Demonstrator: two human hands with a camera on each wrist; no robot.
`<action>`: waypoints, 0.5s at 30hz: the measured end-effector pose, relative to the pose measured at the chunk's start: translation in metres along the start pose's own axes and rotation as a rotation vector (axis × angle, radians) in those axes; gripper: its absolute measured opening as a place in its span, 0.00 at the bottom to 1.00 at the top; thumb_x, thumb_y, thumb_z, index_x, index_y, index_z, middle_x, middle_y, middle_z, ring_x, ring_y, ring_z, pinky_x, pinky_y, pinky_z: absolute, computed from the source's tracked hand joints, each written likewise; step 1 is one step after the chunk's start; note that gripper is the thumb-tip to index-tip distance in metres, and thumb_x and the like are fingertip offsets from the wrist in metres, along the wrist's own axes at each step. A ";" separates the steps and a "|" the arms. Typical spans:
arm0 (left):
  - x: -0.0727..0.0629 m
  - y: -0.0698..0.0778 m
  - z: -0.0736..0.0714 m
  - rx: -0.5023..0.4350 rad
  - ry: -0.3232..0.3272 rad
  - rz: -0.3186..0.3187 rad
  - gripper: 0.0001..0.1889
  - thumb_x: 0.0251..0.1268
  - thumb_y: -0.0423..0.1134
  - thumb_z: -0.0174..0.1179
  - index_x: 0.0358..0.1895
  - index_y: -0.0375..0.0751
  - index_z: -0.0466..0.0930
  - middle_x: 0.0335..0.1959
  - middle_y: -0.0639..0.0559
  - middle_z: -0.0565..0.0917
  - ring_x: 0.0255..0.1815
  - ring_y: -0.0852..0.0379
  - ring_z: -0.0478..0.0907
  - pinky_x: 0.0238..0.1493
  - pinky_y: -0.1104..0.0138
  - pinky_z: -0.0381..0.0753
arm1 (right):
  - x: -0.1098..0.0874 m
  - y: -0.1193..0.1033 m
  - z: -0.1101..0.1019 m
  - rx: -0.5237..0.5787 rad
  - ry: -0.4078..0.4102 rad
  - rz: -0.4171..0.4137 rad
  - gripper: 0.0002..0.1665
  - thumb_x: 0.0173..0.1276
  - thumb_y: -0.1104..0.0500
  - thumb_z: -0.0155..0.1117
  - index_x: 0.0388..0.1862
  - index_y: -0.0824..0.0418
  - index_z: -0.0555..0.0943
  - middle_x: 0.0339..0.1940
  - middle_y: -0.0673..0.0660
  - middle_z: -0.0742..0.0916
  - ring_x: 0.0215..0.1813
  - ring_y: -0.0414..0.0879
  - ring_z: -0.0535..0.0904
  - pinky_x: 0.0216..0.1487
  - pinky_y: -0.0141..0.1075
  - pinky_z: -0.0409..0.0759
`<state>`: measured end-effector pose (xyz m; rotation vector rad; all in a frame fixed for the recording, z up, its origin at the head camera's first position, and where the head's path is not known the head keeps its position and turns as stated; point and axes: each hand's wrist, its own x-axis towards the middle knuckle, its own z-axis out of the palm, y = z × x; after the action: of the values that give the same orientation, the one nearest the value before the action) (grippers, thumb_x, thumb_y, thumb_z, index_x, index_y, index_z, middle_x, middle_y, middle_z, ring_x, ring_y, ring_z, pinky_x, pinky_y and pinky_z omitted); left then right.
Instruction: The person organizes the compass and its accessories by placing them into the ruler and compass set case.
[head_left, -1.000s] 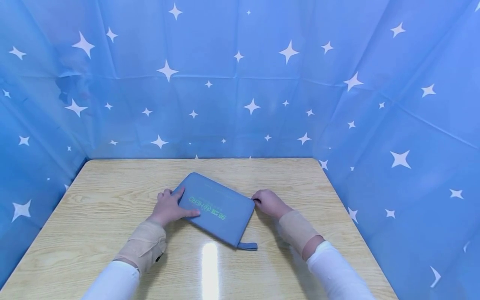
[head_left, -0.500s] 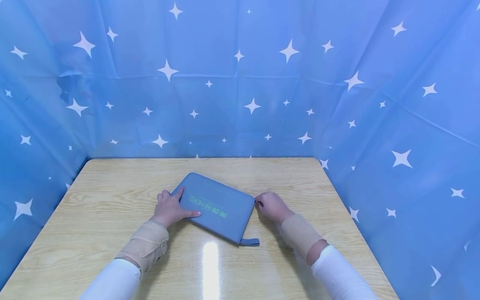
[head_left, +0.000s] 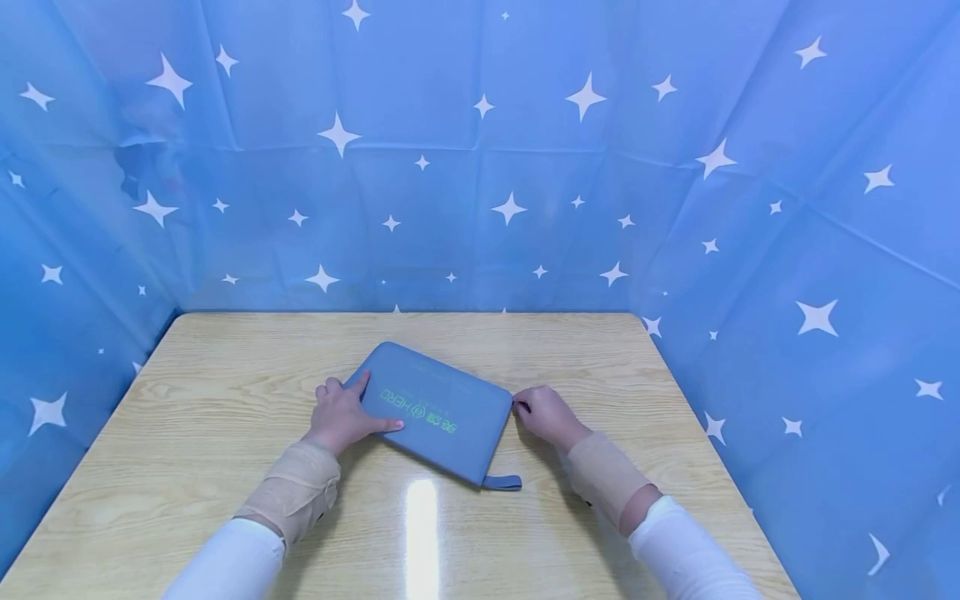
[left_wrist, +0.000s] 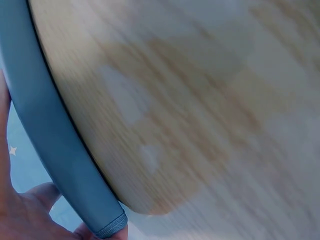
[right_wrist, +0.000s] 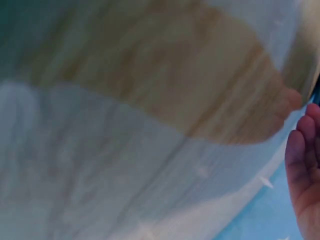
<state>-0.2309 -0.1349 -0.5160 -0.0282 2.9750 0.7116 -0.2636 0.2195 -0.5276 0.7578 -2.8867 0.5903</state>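
A flat blue case point(head_left: 438, 387) with green "HERO" lettering lies slantwise on the table, its wrist strap point(head_left: 502, 482) hanging off the near right corner. My left hand point(head_left: 341, 417) grips the left end, thumb flat on the top face and index finger over the edge. In the left wrist view, the case's smooth rounded side point(left_wrist: 57, 130) runs down to the left hand point(left_wrist: 25, 212). At the far right corner, my right hand point(head_left: 547, 414) pinches with thumb and bent fingers; the fingers hide what small part they hold. The right wrist view shows the right hand point(right_wrist: 307, 175) only at its edge.
The light wood table point(head_left: 247, 358) spreads around the case, with a bright reflection point(head_left: 422, 533) near the front. Blue curtains point(head_left: 450, 83) printed with white stars hang behind it and at both sides.
The strap end of the case has swung slightly away and to the right. My right hand has shifted a little to the right at the corner; the left keeps its grip.
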 end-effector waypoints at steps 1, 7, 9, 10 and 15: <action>0.000 0.000 -0.001 -0.004 -0.004 0.003 0.67 0.24 0.77 0.66 0.73 0.44 0.53 0.46 0.33 0.65 0.44 0.43 0.58 0.32 0.63 0.64 | 0.002 0.000 0.001 -0.001 -0.024 0.022 0.10 0.63 0.67 0.58 0.28 0.59 0.85 0.28 0.52 0.87 0.32 0.42 0.81 0.36 0.37 0.80; 0.000 0.001 -0.004 -0.007 -0.019 0.025 0.66 0.27 0.75 0.67 0.73 0.42 0.52 0.49 0.31 0.65 0.45 0.42 0.58 0.34 0.61 0.65 | 0.014 0.003 -0.005 0.076 -0.165 0.083 0.07 0.65 0.63 0.61 0.27 0.56 0.81 0.24 0.48 0.81 0.28 0.39 0.72 0.33 0.33 0.73; -0.001 0.002 -0.004 -0.001 -0.024 0.025 0.66 0.28 0.75 0.66 0.74 0.42 0.52 0.49 0.31 0.65 0.45 0.42 0.58 0.34 0.61 0.65 | 0.015 0.003 -0.008 0.100 -0.194 0.067 0.05 0.63 0.64 0.63 0.27 0.57 0.81 0.22 0.48 0.80 0.27 0.39 0.71 0.31 0.33 0.71; -0.001 0.002 -0.004 0.002 -0.025 0.025 0.66 0.28 0.76 0.66 0.74 0.42 0.52 0.49 0.31 0.65 0.45 0.42 0.58 0.34 0.61 0.65 | 0.015 0.004 -0.008 0.108 -0.205 0.063 0.05 0.63 0.64 0.63 0.27 0.58 0.81 0.22 0.49 0.79 0.27 0.39 0.71 0.31 0.33 0.71; -0.003 0.003 -0.006 0.003 -0.026 0.029 0.65 0.30 0.74 0.67 0.73 0.41 0.52 0.48 0.30 0.65 0.45 0.42 0.58 0.34 0.61 0.65 | 0.017 0.006 -0.008 0.162 -0.188 0.099 0.05 0.63 0.65 0.63 0.38 0.59 0.82 0.30 0.50 0.83 0.34 0.40 0.75 0.37 0.34 0.75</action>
<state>-0.2285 -0.1351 -0.5094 0.0243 2.9574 0.7049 -0.2815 0.2198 -0.5192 0.7304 -3.0925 0.8141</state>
